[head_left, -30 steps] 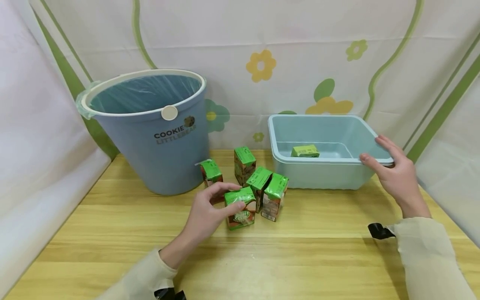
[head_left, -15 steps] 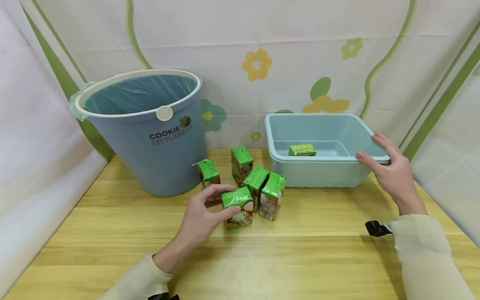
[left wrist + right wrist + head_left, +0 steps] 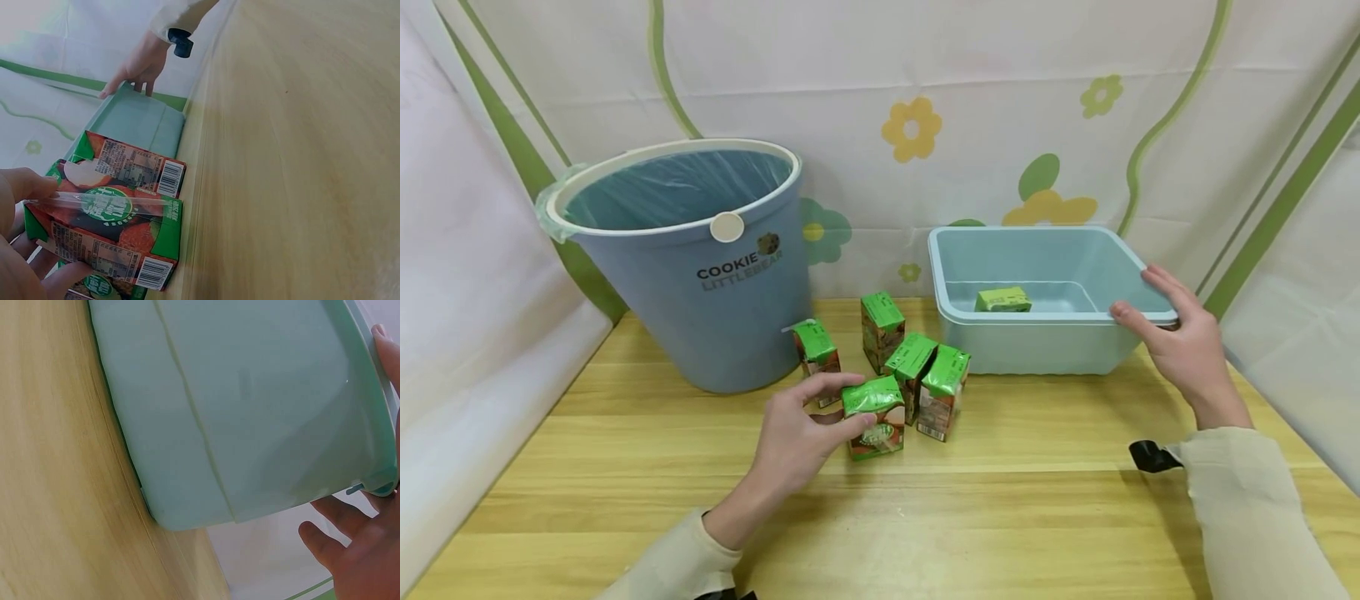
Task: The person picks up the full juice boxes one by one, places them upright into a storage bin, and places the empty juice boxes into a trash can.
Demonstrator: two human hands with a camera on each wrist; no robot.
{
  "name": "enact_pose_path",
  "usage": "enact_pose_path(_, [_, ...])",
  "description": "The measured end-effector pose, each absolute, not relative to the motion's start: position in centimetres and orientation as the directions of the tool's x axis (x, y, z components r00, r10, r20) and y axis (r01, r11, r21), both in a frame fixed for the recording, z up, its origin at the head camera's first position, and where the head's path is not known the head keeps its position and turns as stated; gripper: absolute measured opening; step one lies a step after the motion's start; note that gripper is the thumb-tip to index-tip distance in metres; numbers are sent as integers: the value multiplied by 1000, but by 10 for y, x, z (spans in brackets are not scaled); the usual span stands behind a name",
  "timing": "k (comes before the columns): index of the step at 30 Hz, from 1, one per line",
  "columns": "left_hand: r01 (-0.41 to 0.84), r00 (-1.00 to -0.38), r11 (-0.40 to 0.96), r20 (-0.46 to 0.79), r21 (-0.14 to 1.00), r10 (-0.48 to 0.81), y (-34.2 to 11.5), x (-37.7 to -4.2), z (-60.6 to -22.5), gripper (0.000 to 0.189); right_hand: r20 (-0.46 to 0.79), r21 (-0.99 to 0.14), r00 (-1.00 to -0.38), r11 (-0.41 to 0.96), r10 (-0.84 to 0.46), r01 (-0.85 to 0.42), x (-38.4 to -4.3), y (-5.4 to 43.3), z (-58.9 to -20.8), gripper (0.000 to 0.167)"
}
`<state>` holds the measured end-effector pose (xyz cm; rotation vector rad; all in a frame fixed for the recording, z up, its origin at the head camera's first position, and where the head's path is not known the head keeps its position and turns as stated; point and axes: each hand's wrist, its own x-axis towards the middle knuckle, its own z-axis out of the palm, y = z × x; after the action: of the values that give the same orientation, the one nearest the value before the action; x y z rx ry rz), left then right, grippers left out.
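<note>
My left hand point(image 3: 793, 429) holds a red juice box point(image 3: 880, 433) with a green top, thumb on its front face and fingers at its left side. The box stands upright on the table; in the left wrist view a wrapped straw point(image 3: 94, 200) crosses its front. Right beside it are two more juice boxes, a middle one point(image 3: 913, 358) and a right one point(image 3: 942, 400). My right hand point(image 3: 1187, 350) grips the near right corner of a light teal plastic basin point(image 3: 1037, 346), thumb on the front rim and fingers along the right side. A green-topped carton point(image 3: 1003, 300) lies inside the basin.
A tall blue bucket point(image 3: 745, 317) with a clear liner stands at the back left. One juice box point(image 3: 815, 346) is close to its base, another point(image 3: 882, 329) farther back. A patterned curtain point(image 3: 985, 142) hangs behind the wooden table point(image 3: 970, 533).
The head view has shifted slightly. My left fingers have slid a little to the left on the juice box, which stays in place. My right hand keeps its place on the basin.
</note>
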<state>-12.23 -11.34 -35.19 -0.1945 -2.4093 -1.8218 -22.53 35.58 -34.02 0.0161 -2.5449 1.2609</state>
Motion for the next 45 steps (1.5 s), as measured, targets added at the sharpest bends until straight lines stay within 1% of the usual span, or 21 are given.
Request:
enact_pose_path(7, [139, -986, 295, 159, 945, -45, -115, -123, -346, 39, 274, -775, -954, 616, 122, -143, -225, 355, -340, 76])
enact_pose_path(11, [149, -982, 302, 178, 942, -69, -118, -123, -338, 36, 277, -779, -954, 609, 117, -151, -225, 355, -340, 76])
enact_pose_path(16, [167, -977, 277, 196, 946, -82, -118, -124, -324, 33, 277, -782, -954, 604, 117, -153, -225, 355, -340, 76])
enact_pose_path(25, [169, -975, 211, 194, 963, -104, -115, -128, -292, 32, 271, -784, -955, 604, 121, -146, -225, 355, -340, 76])
enact_pose_path(31, [169, -973, 179, 193, 969, -127, -116, -136, -274, 32, 281, -782, -952, 605, 121, -153, -225, 356, -340, 76])
enact_pose_path(45, [223, -966, 150, 239, 963, -94, -114, -154, -249, 34, 294, -772, -949, 614, 118, -163, -226, 357, -341, 76])
